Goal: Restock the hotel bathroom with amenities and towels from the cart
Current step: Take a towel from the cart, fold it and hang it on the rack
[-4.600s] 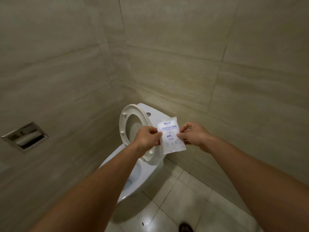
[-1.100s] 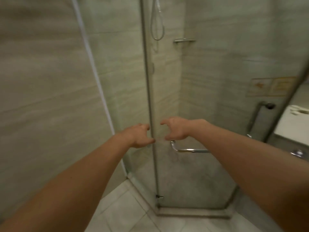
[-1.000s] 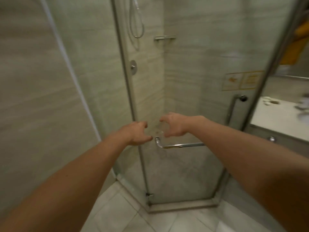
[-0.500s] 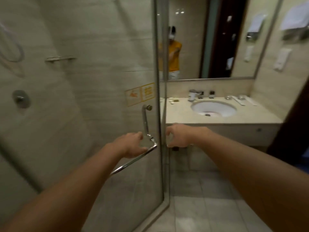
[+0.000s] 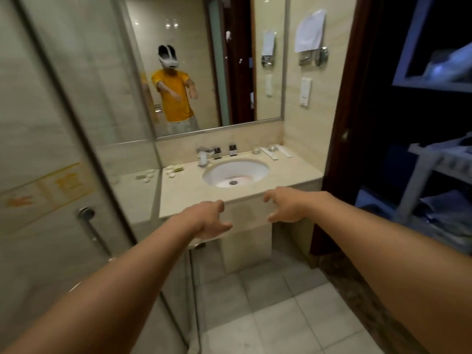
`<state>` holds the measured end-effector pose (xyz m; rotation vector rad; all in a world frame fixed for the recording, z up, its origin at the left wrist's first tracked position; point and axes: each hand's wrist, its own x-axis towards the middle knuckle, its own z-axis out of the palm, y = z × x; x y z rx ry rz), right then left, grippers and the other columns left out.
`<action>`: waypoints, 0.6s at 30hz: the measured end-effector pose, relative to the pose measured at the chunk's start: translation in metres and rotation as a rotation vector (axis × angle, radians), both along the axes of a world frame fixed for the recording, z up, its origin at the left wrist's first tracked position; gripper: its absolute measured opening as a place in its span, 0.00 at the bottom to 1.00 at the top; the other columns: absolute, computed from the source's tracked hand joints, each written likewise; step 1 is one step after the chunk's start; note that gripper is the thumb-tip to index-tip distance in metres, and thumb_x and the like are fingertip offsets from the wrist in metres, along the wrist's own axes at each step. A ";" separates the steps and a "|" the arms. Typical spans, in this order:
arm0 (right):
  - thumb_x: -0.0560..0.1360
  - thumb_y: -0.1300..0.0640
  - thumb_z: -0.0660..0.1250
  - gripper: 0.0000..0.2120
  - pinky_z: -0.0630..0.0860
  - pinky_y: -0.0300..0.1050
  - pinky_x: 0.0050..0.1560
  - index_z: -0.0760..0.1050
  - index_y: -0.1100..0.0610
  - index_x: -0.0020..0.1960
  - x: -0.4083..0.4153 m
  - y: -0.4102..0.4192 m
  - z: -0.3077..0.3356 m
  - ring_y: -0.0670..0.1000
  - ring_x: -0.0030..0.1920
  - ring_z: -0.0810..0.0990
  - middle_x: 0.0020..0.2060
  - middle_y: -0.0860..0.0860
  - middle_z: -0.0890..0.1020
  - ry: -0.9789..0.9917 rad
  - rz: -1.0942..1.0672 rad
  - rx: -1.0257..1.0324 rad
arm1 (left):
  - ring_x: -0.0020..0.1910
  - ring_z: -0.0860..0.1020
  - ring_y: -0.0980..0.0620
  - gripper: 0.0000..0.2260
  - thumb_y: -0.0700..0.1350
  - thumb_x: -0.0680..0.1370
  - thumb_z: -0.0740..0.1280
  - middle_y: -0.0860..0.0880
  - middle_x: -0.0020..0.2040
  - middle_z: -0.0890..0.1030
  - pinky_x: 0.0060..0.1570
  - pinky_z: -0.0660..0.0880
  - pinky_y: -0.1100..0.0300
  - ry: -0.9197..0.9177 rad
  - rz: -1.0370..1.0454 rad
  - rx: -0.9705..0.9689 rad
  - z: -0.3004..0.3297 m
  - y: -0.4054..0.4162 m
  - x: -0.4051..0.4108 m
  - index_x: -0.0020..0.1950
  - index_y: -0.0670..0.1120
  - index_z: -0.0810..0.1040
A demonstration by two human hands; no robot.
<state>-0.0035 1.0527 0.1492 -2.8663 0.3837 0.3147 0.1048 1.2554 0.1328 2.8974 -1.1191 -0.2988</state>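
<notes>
Both arms reach forward in front of the vanity counter (image 5: 293,172). My left hand (image 5: 207,219) and my right hand (image 5: 286,205) hang loosely curled and hold nothing. On the counter stand two small dark bottles (image 5: 224,151) behind the round sink (image 5: 236,172), white tubes (image 5: 277,151) at the back right, and small white items (image 5: 172,171) at the back left. A white towel (image 5: 309,30) hangs on the wall right of the mirror. Through the doorway at the right a cart (image 5: 434,175) with shelves of folded linen shows dimly.
The glass shower door (image 5: 63,162) with a chrome handle (image 5: 92,226) fills the left. A large mirror (image 5: 204,62) above the sink reflects a person in a yellow shirt. A dark wooden door frame (image 5: 342,123) bounds the right. The floor is pale tiles (image 5: 281,315).
The view has swung right from the toilet, past the shower, to the vanity and doorway. The white packet held 4.6 s ago is gone; both hands hold nothing now.
</notes>
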 end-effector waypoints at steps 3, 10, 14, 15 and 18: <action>0.78 0.46 0.69 0.30 0.70 0.51 0.67 0.63 0.50 0.75 -0.003 -0.062 0.002 0.54 0.67 0.72 0.70 0.51 0.69 -0.012 -0.054 -0.025 | 0.60 0.76 0.45 0.27 0.62 0.77 0.65 0.47 0.65 0.77 0.58 0.74 0.49 -0.006 -0.061 -0.018 0.004 -0.072 0.008 0.71 0.51 0.67; 0.77 0.48 0.68 0.30 0.75 0.49 0.62 0.63 0.52 0.76 -0.016 -0.184 0.009 0.55 0.62 0.74 0.68 0.52 0.70 -0.003 -0.183 -0.031 | 0.59 0.75 0.46 0.26 0.61 0.79 0.64 0.46 0.64 0.77 0.57 0.74 0.52 0.025 -0.208 -0.039 0.007 -0.216 0.014 0.72 0.50 0.67; 0.78 0.47 0.68 0.30 0.73 0.50 0.64 0.62 0.52 0.76 -0.023 -0.244 0.010 0.55 0.66 0.73 0.69 0.52 0.68 -0.002 -0.266 -0.018 | 0.55 0.75 0.46 0.25 0.62 0.78 0.63 0.46 0.63 0.77 0.56 0.75 0.50 0.025 -0.299 -0.041 0.009 -0.294 0.025 0.70 0.50 0.68; 0.78 0.48 0.68 0.30 0.73 0.49 0.62 0.62 0.52 0.76 -0.024 -0.259 0.009 0.55 0.64 0.73 0.69 0.52 0.67 0.000 -0.290 -0.010 | 0.55 0.76 0.46 0.25 0.63 0.78 0.63 0.46 0.63 0.77 0.57 0.76 0.49 0.032 -0.321 -0.040 0.008 -0.313 0.027 0.70 0.50 0.68; 0.79 0.47 0.68 0.30 0.73 0.48 0.60 0.62 0.52 0.76 -0.026 -0.302 0.005 0.55 0.62 0.73 0.69 0.52 0.67 0.005 -0.354 -0.005 | 0.55 0.76 0.46 0.25 0.62 0.79 0.63 0.46 0.63 0.78 0.54 0.75 0.52 0.048 -0.406 -0.037 0.003 -0.371 0.035 0.70 0.50 0.68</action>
